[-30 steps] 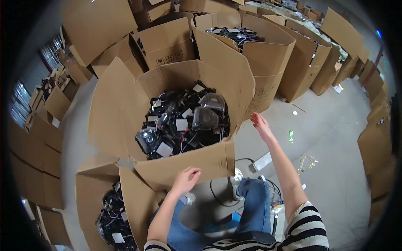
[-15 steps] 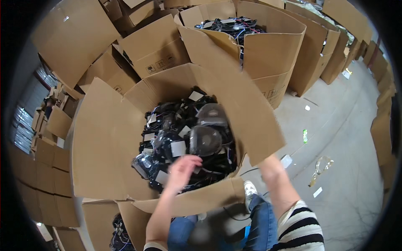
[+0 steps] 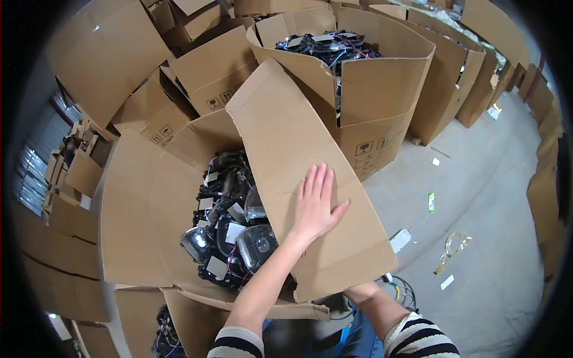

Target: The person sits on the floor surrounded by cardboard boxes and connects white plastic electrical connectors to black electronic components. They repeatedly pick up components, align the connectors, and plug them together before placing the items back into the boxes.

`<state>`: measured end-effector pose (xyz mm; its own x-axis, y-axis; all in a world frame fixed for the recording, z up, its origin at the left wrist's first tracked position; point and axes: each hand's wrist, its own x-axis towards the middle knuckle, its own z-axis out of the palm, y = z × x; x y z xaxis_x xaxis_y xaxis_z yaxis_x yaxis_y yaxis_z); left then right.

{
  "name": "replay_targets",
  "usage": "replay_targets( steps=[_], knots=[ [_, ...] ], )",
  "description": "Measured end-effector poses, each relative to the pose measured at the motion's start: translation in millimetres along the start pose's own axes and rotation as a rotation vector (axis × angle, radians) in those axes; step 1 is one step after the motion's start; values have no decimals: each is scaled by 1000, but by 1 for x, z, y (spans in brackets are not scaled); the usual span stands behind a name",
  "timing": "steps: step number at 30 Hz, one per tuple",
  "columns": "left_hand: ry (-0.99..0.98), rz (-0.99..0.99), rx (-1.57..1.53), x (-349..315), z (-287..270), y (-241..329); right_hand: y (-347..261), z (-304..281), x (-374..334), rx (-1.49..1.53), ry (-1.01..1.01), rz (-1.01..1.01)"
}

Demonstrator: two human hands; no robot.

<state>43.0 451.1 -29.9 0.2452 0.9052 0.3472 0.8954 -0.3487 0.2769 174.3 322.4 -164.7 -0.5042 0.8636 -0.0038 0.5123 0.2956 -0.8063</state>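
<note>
Two bare forearms in striped sleeves (image 3: 236, 343) reach up from the lower edge over a large open cardboard carton (image 3: 134, 209). The left hand (image 3: 316, 206) lies palm down and flat on a long cardboard flap (image 3: 286, 149), its fingers extended and close together, its thumb apart. This flap slants across the right part of the carton and covers some of what lies inside. The right forearm (image 3: 385, 310) passes beneath the flap's lower end; the right hand is hidden there, so whether it is gripping or open cannot be told.

To the left of the flap, black parts (image 3: 256, 246) with clear covers fill the uncovered part of the carton, mixed with wires and white labels (image 3: 234, 232). Another carton (image 3: 140, 322) at lower left holds similar dark pieces. Behind, a tall carton (image 3: 385, 89) is heaped with black, wired parts.

On the grey floor (image 3: 489, 197) to the right lie a green wrapper (image 3: 431, 203), a white rectangular object (image 3: 400, 240) and a loose yellowish loop (image 3: 456, 247). Blue jeans (image 3: 365, 328) show below the flap.
</note>
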Motion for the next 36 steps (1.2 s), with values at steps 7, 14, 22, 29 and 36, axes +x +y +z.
replay_targets(
  steps=[7, 14, 22, 29, 36],
  knots=[
    [-456, 11, 271, -12, 49, -11, 6, 23, 17, 35, 116, -79],
    [-718, -87, 541, -39, 76, -15, 49, -140, 18, -185, -245, 197],
    [-525, 8, 394, -46, 74, -14, -34, -123, 271, -155, 446, -301],
    [-524, 45, 308, -45, 55, -3, -13, -47, 357, -409, 486, -90],
    [-652, 265, 344, -73, 63, 3, 67, -28, 412, 317, 119, 182]
  ],
)
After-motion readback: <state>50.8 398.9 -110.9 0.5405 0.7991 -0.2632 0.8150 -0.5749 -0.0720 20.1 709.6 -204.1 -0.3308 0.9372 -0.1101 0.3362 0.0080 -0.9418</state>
